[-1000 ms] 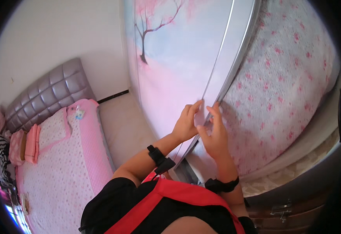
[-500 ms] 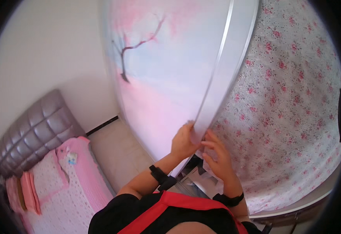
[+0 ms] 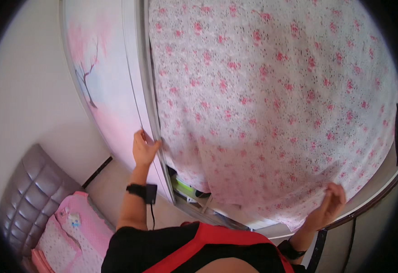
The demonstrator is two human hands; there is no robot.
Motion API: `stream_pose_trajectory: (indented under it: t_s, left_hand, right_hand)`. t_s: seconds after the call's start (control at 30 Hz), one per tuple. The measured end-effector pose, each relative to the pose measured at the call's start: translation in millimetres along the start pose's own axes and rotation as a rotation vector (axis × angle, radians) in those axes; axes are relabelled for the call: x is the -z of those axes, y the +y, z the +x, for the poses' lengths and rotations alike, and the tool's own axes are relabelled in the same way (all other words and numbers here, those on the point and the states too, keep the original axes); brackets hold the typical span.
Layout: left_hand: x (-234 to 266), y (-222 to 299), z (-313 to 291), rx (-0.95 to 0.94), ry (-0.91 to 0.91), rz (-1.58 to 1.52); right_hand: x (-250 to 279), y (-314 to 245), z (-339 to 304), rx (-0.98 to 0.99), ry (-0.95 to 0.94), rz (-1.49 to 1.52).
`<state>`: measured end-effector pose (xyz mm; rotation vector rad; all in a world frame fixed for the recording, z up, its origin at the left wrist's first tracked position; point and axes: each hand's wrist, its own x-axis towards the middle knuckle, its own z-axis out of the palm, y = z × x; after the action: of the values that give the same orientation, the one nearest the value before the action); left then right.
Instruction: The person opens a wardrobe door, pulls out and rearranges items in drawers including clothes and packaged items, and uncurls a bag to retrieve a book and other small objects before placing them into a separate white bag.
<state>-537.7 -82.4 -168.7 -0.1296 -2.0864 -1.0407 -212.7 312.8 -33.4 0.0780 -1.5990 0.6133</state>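
Observation:
My left hand [image 3: 143, 149] grips the white edge frame of a wardrobe door [image 3: 117, 91], a pale panel painted with a pink blossoming tree. The thumb lies across the frame, with the fingers on the panel side. Beside the door hangs a white curtain [image 3: 262, 100] with pink-red flowers, covering most of the wardrobe opening. My right hand [image 3: 330, 205] is raised in front of the curtain's lower right part, fingers loosely bent and apart, nothing visible in it. Whether it touches the cloth I cannot tell.
Under the curtain's lower left edge, a green item [image 3: 184, 187] shows inside the wardrobe, above a floor-level track [image 3: 208, 216]. At left stands a bed with a grey tufted headboard [image 3: 40, 186] and pink bedding [image 3: 90, 223]. A dark-edged ledge [image 3: 367, 205] runs along the lower right.
My left hand has moved left with the door, and more of the curtain shows. My right hand has left the door edge and moved right. The view has shifted too.

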Motion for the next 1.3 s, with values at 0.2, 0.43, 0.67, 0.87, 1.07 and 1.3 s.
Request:
stream_pose_trajectory:
  t_s: [0.2,0.43,0.67,0.87,1.07,1.3]
  left_hand:
    - [12,-7,23,0.06,-0.049,0.105]
    - [18,-10,41,0.139,-0.143,0.2]
    - [25,-30,56,0.16,-0.186,0.288]
    - [25,-35,69,0.144,-0.218,0.383]
    - [10,11,53,-0.187,0.23,0.173]
    - [48,225,12,-0.31,-1.051,-0.548]
  right_hand:
    - [51,33,2,-0.008,0.137,-0.476]
    - [64,67,-26,-0.184,0.016,-0.52]
    - [50,64,-22,-0.553,0.0,-0.461]
    - [40,49,-33,-0.597,0.041,-0.227]
    - [-3,33,-36,-0.545,-0.213,-0.128]
    - [-127,-38,36,-0.221,-0.466,0.287]
